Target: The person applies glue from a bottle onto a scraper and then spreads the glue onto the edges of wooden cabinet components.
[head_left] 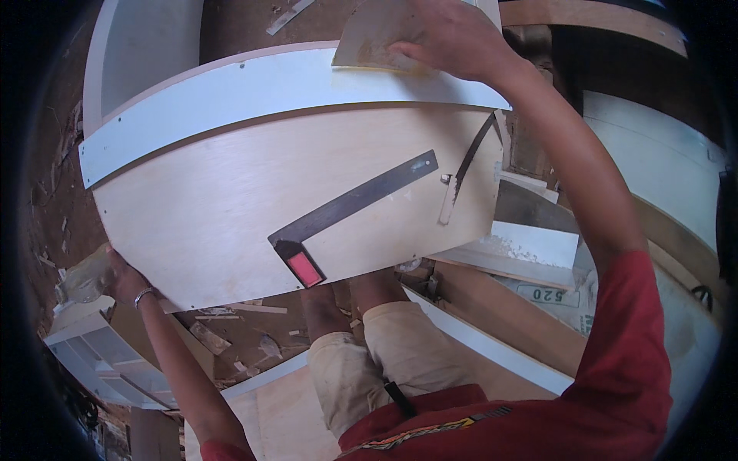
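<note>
A large plywood panel (231,200) lies flat in front of me, with a white laminate strip (254,92) along its far edge. My right hand (450,38) presses a flat tan scraper-like piece (377,34) down on the white strip at the far side. My left hand (123,276) grips the panel's near left corner from below. On the panel rest a dark metal try square (354,201) with a red-marked handle (304,269) and a small hand saw (465,173) near the right edge.
White boards (538,242) and wooden planks (507,315) are stacked to the right. A white cabinet part (138,42) stands at the far left. Wood scraps and shavings (238,330) litter the dirt floor below. My bent knees (361,338) are under the panel.
</note>
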The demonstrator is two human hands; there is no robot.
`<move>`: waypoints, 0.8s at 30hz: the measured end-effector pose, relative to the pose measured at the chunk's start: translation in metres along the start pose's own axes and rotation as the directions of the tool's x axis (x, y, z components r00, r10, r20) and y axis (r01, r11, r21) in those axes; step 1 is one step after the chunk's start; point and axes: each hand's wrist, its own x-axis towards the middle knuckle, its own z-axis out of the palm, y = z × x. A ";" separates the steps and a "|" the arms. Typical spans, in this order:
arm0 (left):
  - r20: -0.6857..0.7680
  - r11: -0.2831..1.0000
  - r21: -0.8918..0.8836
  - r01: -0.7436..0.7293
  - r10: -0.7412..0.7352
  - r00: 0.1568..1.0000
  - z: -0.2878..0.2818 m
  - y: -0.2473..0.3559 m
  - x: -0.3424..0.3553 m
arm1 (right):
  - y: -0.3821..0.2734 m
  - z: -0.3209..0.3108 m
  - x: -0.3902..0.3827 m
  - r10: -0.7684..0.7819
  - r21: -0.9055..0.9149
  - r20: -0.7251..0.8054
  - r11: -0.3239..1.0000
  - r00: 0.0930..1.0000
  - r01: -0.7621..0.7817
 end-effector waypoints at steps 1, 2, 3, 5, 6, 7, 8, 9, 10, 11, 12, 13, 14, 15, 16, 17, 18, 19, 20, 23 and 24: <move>-0.001 0.999 0.035 0.002 -0.002 1.000 -0.004 -0.002 -0.001 | -0.001 0.007 -0.011 0.017 -0.001 -0.012 1.000 1.000 -0.017; -0.030 0.993 0.120 0.002 0.001 1.000 -0.017 -0.008 0.015 | -0.002 0.013 -0.015 0.026 0.006 -0.045 1.000 0.999 -0.026; -0.039 0.991 0.130 0.024 -0.019 0.999 -0.020 -0.007 0.018 | -0.004 0.023 -0.017 -0.144 -0.017 -0.198 0.990 0.970 0.143; -0.022 0.992 0.092 0.083 -0.082 0.996 -0.014 0.002 0.003 | -0.003 0.024 -0.013 -0.101 -0.011 -0.170 0.995 0.980 0.100; -0.001 0.992 0.044 0.119 -0.119 0.993 -0.011 0.008 -0.009 | -0.005 0.022 -0.011 -0.075 -0.009 -0.152 0.997 0.986 0.075; 0.016 0.985 0.036 0.166 -0.166 0.986 -0.007 0.017 -0.019 | -0.003 0.019 -0.005 -0.072 -0.054 -0.173 0.997 0.982 0.063; 0.032 0.977 0.029 0.212 -0.213 0.977 -0.003 0.024 -0.027 | -0.001 0.013 0.001 -0.022 -0.071 -0.121 0.997 0.992 0.013; 0.022 0.962 0.065 0.267 -0.269 0.963 -0.005 0.023 -0.022 | -0.002 0.007 0.010 0.029 -0.077 -0.079 0.996 0.996 -0.035; -0.001 0.961 0.063 0.268 -0.269 0.963 -0.005 0.022 -0.020 | 0.000 0.003 0.016 0.081 -0.088 -0.034 0.993 0.996 -0.084; -0.030 0.961 0.061 0.271 -0.269 0.963 -0.007 0.016 -0.014 | 0.004 -0.001 0.022 0.059 -0.034 -0.073 0.998 0.996 -0.062; -0.097 0.977 0.022 0.214 -0.211 0.973 -0.015 -0.003 0.007 | 0.009 -0.007 0.030 0.036 0.032 -0.129 0.999 0.991 -0.033; -0.112 0.986 0.023 0.163 -0.160 0.981 -0.013 -0.011 0.014 | 0.017 -0.014 0.032 0.021 0.072 -0.167 0.997 0.986 -0.009; -0.129 0.994 0.024 0.109 -0.105 0.986 -0.013 -0.017 0.022 | 0.029 -0.018 0.025 -0.027 0.006 -0.241 1.000 0.970 0.030; -0.111 0.995 0.068 0.066 -0.059 0.992 -0.011 -0.018 0.018 | 0.047 -0.012 0.010 -0.083 -0.066 -0.296 0.996 0.952 0.066; -0.093 0.993 0.112 0.023 -0.012 0.996 -0.009 -0.018 0.016 | 0.064 -0.009 -0.005 -0.142 -0.139 -0.346 0.985 0.927 0.099; -0.019 0.981 0.129 0.143 -0.141 0.990 -0.006 -0.012 0.010 | 0.075 -0.008 -0.024 -0.105 -0.099 -0.294 0.992 0.950 0.080; -0.010 0.981 0.140 0.136 -0.136 0.991 -0.008 -0.008 0.002 | 0.077 -0.007 -0.043 -0.070 -0.051 -0.246 0.997 0.967 0.060; -0.003 0.980 0.152 0.130 -0.131 0.991 -0.008 -0.005 -0.008 | 0.079 -0.005 -0.056 -0.037 -0.003 -0.196 0.999 0.980 0.037; -0.002 0.973 0.148 0.179 -0.181 0.984 -0.012 -0.002 -0.007 | 0.076 -0.006 -0.065 -0.041 0.020 -0.132 0.999 0.990 0.044; -0.019 0.942 0.174 0.287 -0.288 0.957 -0.015 0.001 -0.002 | 0.078 -0.005 -0.080 -0.040 0.044 -0.059 0.998 0.997 0.042; -0.040 0.930 0.226 0.289 -0.288 0.957 -0.014 -0.002 0.001 | 0.083 -0.004 -0.083 -0.025 0.026 -0.108 0.999 0.994 0.028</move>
